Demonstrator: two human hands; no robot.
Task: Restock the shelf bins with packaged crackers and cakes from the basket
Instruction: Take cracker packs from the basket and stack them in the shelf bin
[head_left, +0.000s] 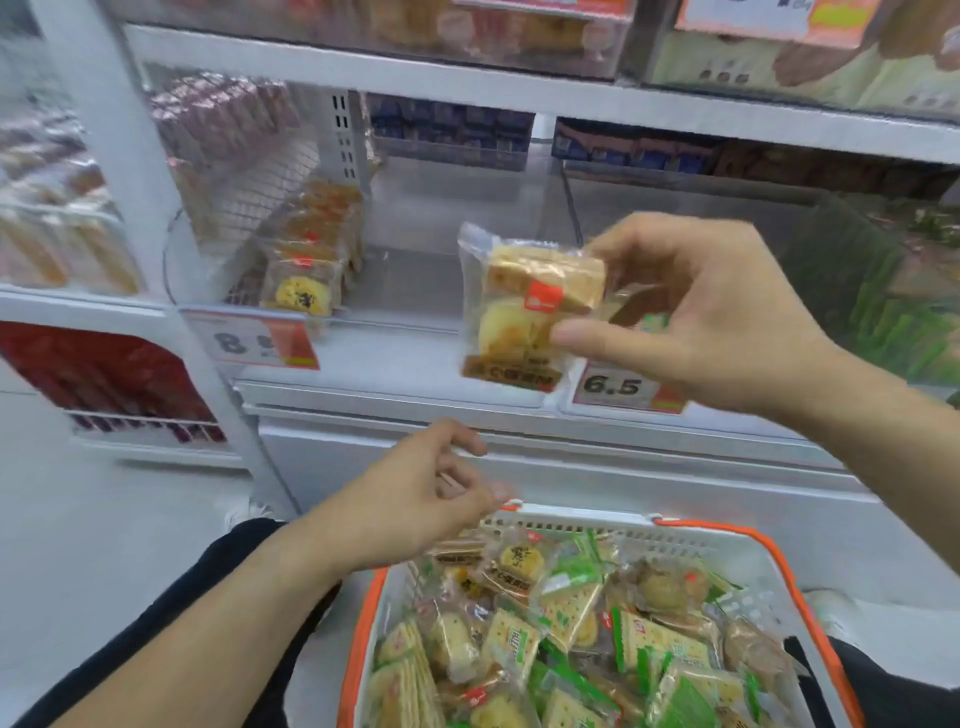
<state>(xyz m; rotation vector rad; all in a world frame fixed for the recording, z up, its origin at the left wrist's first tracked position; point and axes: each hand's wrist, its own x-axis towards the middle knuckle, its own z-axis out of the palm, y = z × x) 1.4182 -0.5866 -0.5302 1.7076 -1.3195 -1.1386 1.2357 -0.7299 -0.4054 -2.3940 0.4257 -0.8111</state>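
Cake packet (519, 312), label blurred

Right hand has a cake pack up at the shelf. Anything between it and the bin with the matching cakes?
Nothing visible blocks it. The right hand pinches the cake pack in front of the clear bin, whose matching cakes sit along its left side, leaving bare floor beside them. Only the bin's low front lip lies between; the pack is held above it.

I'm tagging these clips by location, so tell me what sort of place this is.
Most likely a shop's snack aisle. White shelving holds clear bins of wrapped snacks, price tags hang on the shelf edge, and an orange-rimmed shopping basket of packaged crackers and cakes sits below. The right hand holds a packaged cake up toward the shelf.
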